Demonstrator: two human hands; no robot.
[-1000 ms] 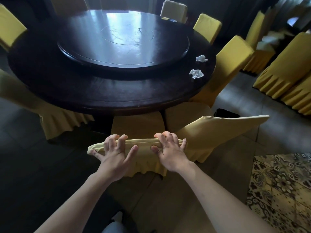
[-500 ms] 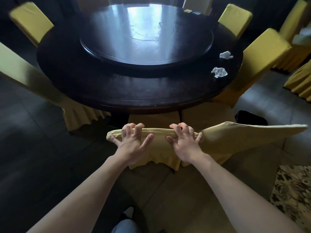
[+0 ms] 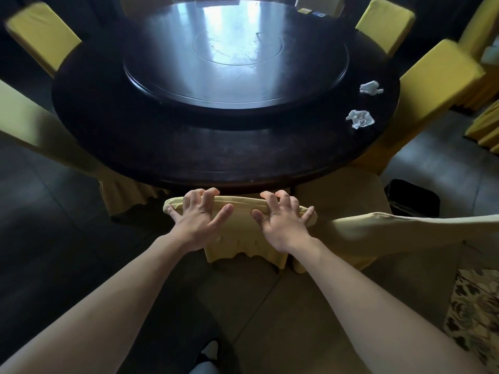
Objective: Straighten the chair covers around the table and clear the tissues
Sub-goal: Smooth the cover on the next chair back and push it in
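While both hands, left hand [image 3: 198, 221] & right hand [image 3: 283, 222], curl spread fingers [image 3: 208, 197] over chair cover [image 3: 240, 225], top edge runs left-right.

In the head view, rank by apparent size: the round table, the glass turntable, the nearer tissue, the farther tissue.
1. Round table
2. Glass turntable
3. Nearer tissue
4. Farther tissue, only slightly smaller; distance may explain it.

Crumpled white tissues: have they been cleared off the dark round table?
No, two crumpled white tissues lie on the dark round table.
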